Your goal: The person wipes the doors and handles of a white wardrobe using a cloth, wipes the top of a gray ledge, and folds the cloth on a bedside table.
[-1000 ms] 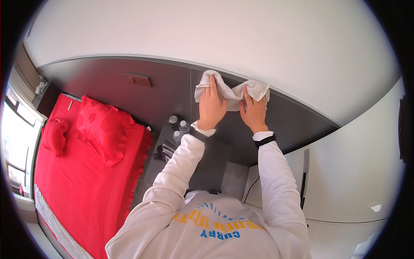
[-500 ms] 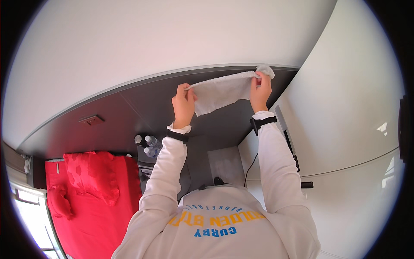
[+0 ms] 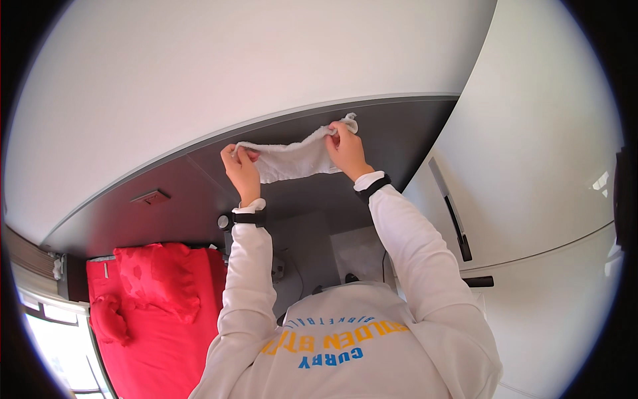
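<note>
A white cloth (image 3: 296, 161) hangs between my two hands in front of the dark grey wall panel (image 3: 199, 193). My left hand (image 3: 242, 169) pinches its upper left corner. Higher up and to the right, my right hand (image 3: 347, 149) grips the other end, with a bunched bit of cloth sticking out above the fingers. The cloth's top edge sags between them, and its lower edge hangs free. Both arms reach forward in white sleeves, with a black band on each wrist.
A bed with a red cover (image 3: 159, 346) and red pillows (image 3: 156, 279) lies at the left. A dark-capped bottle (image 3: 224, 222) shows beside my left wrist. White cabinet doors with dark handles (image 3: 452, 213) rise at the right. A socket plate (image 3: 151, 197) sits on the panel.
Both hands and the cloth have shifted left in the view. The hands are closer together, so the cloth's top edge sags more. My left forearm now hides most of the bottles.
</note>
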{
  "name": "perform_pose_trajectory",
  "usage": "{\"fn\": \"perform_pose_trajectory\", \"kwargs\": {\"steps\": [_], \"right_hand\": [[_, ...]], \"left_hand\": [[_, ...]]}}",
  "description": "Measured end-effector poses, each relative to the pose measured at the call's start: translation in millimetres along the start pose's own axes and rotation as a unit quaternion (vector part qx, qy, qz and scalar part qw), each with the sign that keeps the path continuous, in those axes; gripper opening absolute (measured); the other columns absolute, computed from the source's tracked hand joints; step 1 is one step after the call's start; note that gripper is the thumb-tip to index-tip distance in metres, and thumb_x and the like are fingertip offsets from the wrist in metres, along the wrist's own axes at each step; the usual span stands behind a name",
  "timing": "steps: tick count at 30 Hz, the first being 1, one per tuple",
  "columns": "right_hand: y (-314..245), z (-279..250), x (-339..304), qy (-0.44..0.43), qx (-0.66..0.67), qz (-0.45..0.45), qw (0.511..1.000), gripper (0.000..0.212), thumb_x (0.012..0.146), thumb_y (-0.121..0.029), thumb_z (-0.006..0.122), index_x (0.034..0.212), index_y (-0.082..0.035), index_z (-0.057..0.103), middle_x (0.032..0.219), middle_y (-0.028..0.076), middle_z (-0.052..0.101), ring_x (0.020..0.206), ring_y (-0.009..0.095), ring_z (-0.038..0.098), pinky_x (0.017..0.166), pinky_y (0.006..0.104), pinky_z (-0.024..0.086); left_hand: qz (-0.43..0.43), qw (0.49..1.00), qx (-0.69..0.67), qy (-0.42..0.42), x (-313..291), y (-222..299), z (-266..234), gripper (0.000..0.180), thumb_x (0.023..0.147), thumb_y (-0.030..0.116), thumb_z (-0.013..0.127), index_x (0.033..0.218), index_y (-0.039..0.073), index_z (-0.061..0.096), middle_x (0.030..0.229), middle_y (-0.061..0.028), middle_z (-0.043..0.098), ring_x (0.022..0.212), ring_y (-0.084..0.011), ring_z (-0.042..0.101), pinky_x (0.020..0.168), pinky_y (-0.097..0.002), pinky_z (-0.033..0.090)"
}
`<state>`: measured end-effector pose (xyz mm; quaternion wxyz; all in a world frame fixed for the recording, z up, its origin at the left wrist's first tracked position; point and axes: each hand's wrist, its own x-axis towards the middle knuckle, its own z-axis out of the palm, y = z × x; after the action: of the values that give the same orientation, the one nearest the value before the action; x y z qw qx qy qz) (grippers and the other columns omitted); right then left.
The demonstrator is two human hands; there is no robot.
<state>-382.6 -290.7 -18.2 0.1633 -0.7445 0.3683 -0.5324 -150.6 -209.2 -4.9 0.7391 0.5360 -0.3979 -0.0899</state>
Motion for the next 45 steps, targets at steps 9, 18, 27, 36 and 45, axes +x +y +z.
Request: {"fn": "perform_pose_trajectory", "kwargs": {"steps": [9, 18, 27, 36, 45], "right_hand": [[7, -19, 3, 0.078, -0.075, -0.110, 0.988, 0.008, 0.084, -0.012, 0.066, 0.092, -0.009, 0.067, 0.079, 0.008, 0.065, 0.072, 0.029, 0.064, 0.065, 0.0376, 0.052], [6, -79, -7, 0.145, -0.210, -0.014, 0.967, 0.011, 0.090, -0.017, 0.063, 0.098, -0.010, 0.065, 0.107, 0.011, 0.053, 0.084, 0.028, 0.061, 0.069, 0.0407, 0.052], [17, -138, -39, 0.171, -0.263, 0.027, 0.949, 0.011, 0.091, -0.015, 0.060, 0.099, -0.008, 0.064, 0.106, 0.012, 0.058, 0.084, 0.034, 0.063, 0.071, 0.0413, 0.052], [2, -151, -58, 0.133, -0.203, -0.013, 0.970, 0.019, 0.086, 0.000, 0.059, 0.103, -0.005, 0.063, 0.099, 0.013, 0.063, 0.087, 0.033, 0.062, 0.077, 0.0396, 0.050], [-9, -100, -33, 0.073, -0.138, -0.016, 0.988, 0.007, 0.088, -0.007, 0.061, 0.095, -0.005, 0.063, 0.094, 0.014, 0.067, 0.077, 0.033, 0.064, 0.066, 0.0416, 0.051]], "left_hand": [[-0.007, 1.000, -0.015, -0.006, 9, 17, -23, 0.011, 0.098, 0.010, 0.052, 0.103, 0.001, 0.050, 0.066, -0.0045, 0.060, 0.059, -0.0105, 0.058, 0.057, -0.0243, 0.045], [0.037, 0.994, 0.061, -0.083, -7, 22, 13, 0.011, 0.091, 0.012, 0.065, 0.094, 0.001, 0.064, 0.063, -0.0032, 0.062, 0.057, -0.0065, 0.055, 0.054, -0.0225, 0.042], [0.033, 0.983, 0.066, -0.167, -34, 40, 56, 0.011, 0.089, 0.011, 0.066, 0.094, 0.000, 0.065, 0.065, -0.0049, 0.064, 0.059, -0.0081, 0.059, 0.056, -0.0225, 0.044], [0.038, 0.987, 0.073, -0.140, -25, 37, 53, 0.013, 0.090, 0.013, 0.066, 0.093, 0.000, 0.065, 0.064, -0.0059, 0.064, 0.057, -0.0094, 0.060, 0.055, -0.0244, 0.045], [0.029, 0.991, 0.114, -0.059, 9, 35, -10, 0.015, 0.090, 0.016, 0.066, 0.092, 0.001, 0.066, 0.065, -0.0056, 0.065, 0.059, -0.0101, 0.060, 0.057, -0.0247, 0.045]]}}
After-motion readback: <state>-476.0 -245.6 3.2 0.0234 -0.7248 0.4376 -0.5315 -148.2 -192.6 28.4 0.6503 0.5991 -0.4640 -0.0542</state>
